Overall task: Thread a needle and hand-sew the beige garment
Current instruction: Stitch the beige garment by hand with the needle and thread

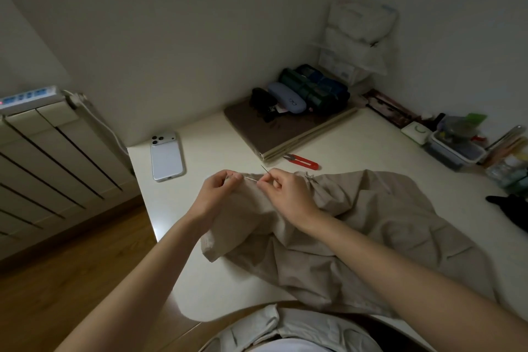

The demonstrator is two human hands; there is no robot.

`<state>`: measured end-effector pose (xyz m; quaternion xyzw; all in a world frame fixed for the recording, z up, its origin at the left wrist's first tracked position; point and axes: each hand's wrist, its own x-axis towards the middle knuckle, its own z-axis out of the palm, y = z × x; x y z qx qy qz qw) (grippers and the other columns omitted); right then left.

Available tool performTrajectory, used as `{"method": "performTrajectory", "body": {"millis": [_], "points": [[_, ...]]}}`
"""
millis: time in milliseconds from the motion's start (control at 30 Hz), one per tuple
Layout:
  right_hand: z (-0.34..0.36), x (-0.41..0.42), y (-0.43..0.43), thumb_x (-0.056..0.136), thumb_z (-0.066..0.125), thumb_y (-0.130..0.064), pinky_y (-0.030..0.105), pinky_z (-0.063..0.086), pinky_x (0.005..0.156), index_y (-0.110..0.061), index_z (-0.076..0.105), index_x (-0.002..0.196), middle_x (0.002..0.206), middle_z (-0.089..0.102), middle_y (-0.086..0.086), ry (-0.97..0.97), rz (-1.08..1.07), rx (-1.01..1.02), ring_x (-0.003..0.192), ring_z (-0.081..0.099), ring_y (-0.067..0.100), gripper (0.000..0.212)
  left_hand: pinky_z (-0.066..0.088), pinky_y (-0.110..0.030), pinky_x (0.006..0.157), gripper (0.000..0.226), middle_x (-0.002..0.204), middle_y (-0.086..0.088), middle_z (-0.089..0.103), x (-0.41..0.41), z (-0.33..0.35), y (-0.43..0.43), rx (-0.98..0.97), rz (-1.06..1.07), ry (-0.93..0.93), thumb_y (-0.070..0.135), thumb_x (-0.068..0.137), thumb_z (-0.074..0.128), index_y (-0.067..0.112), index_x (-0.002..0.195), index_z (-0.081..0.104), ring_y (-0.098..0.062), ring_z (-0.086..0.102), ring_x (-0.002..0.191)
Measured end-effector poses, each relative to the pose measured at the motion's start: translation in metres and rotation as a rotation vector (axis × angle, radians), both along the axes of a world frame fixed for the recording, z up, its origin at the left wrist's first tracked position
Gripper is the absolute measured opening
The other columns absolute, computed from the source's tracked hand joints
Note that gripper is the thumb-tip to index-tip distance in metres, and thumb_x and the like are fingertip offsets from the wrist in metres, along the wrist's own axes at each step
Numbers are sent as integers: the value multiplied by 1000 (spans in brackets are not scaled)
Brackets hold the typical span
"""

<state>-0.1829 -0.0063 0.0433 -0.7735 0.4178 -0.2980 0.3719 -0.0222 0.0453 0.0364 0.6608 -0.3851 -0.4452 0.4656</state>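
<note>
Left of centre, a glossy white smartphone (167,156) is lying face down on the smooth cream table (214,288). The left hand (220,188) is pinching a fold of the crumpled beige cloth garment (357,223), which is sprawling across mid-frame. The right hand (281,191) is pinching a thin metal needle (265,169), tip poking upward. The thread is hard to make out. Red-handled thread snips (303,161) are lying just beyond.

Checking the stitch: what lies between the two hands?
Head view: a thin pale strand crosses the beige garment, from left hand to right hand.

Left hand (220,188) grips garment (357,223), right hand (283,194) pinches needle (265,169) (red snips (303,161) beyond).
</note>
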Motion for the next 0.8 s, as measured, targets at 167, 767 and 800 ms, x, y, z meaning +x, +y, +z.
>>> {"method": "performTrajectory", "body": {"millis": [167,767,800], "points": [[-12,-11,7,90,60,-16,22,34,51,-18,53,73,48,41,-8,110,121,-16,45,39,8,19,46,-24,65,19,76,-3,61,8,1,-2,19,58,-13,27,96,54,10,88,60,-13,56,70],[-33,-40,-1,84,54,-14,35,40,61,-19,37,56,56,43,-2,494,157,145,62,45,18,33,47,-17,58,21,73,1,59,9,6,-9,-13,79,18,29,96,54,16,80,57,-7,55,62],[-33,-40,-1,84,55,-14,34,39,61,-19,37,57,57,43,-2,509,158,154,62,45,18,33,47,-18,59,21,74,0,59,9,6,-9,-13,78,14,29,96,54,16,81,58,-7,55,63]]}}
